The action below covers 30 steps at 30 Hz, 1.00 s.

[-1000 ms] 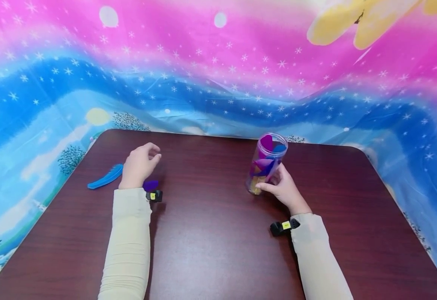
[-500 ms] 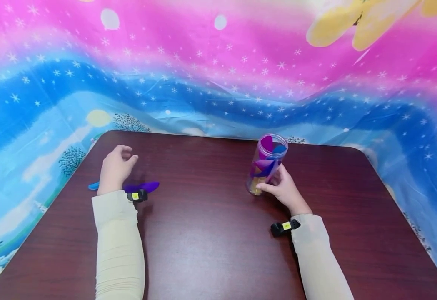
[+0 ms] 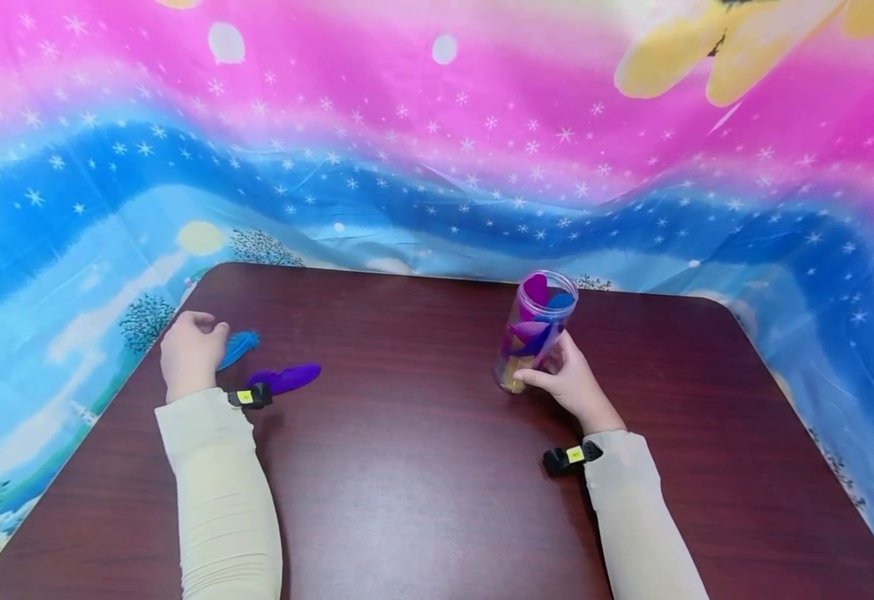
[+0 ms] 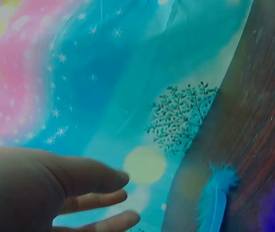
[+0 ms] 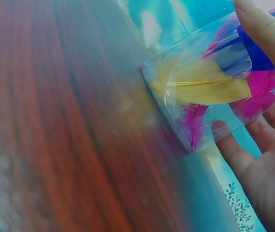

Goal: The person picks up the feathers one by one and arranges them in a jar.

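My left hand is above the left part of the table, fingers loosely bent and nothing between them, as the left wrist view also shows. Just right of it lies a blue feather, partly behind the hand. A purple feather lies nearer, its left end by the wrist camera. With thumb and fingers around its lower part, my right hand holds a clear plastic jar, which has no lid on top and stands on the table. Inside are several feathers: a yellow feather, plus magenta and blue ones.
The dark wood-grain table has rounded far corners. A printed cloth in pink and blue hangs close behind its far edge and along both sides. The left hand is near the table's left edge.
My left hand has moved left, past the feathers. The purple feather and the quill-side of the blue one are now uncovered. My right hand and the jar stay in place.
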Each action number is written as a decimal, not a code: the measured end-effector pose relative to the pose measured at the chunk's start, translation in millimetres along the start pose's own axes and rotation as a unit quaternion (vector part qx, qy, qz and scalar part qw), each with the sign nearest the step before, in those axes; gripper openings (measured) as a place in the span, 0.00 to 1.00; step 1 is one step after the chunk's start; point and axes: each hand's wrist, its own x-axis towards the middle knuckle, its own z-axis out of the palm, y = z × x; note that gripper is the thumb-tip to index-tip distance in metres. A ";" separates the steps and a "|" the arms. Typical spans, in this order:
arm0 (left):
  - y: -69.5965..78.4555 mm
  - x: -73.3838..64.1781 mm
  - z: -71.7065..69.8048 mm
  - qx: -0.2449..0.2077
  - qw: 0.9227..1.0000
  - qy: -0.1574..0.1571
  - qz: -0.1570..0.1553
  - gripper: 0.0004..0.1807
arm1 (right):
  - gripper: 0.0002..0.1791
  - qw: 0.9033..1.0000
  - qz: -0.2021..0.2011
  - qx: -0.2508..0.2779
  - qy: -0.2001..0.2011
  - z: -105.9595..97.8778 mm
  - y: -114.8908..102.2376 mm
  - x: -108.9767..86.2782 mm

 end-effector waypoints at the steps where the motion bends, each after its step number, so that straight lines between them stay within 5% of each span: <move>1: -1.7 0.0 -1.0 -0.002 1.000 0.009 -0.009 0.28 | 0.43 1.000 0.001 0.001 0.000 -0.1 0.2 0.1; 6: -8.6 -1.7 -8.5 -0.005 0.998 0.026 -0.050 0.28 | 0.43 1.000 0.003 -0.002 0.001 -0.1 1.6 0.5; 13: -15.8 -5.8 -15.2 -0.013 0.994 -0.014 -0.108 0.30 | 0.43 1.000 0.002 -0.007 -0.001 -0.2 3.5 0.9; 30: -25.1 0.8 -8.9 0.020 0.995 -0.038 -0.092 0.30 | 0.44 1.000 0.005 -0.001 -0.005 -0.6 2.5 0.9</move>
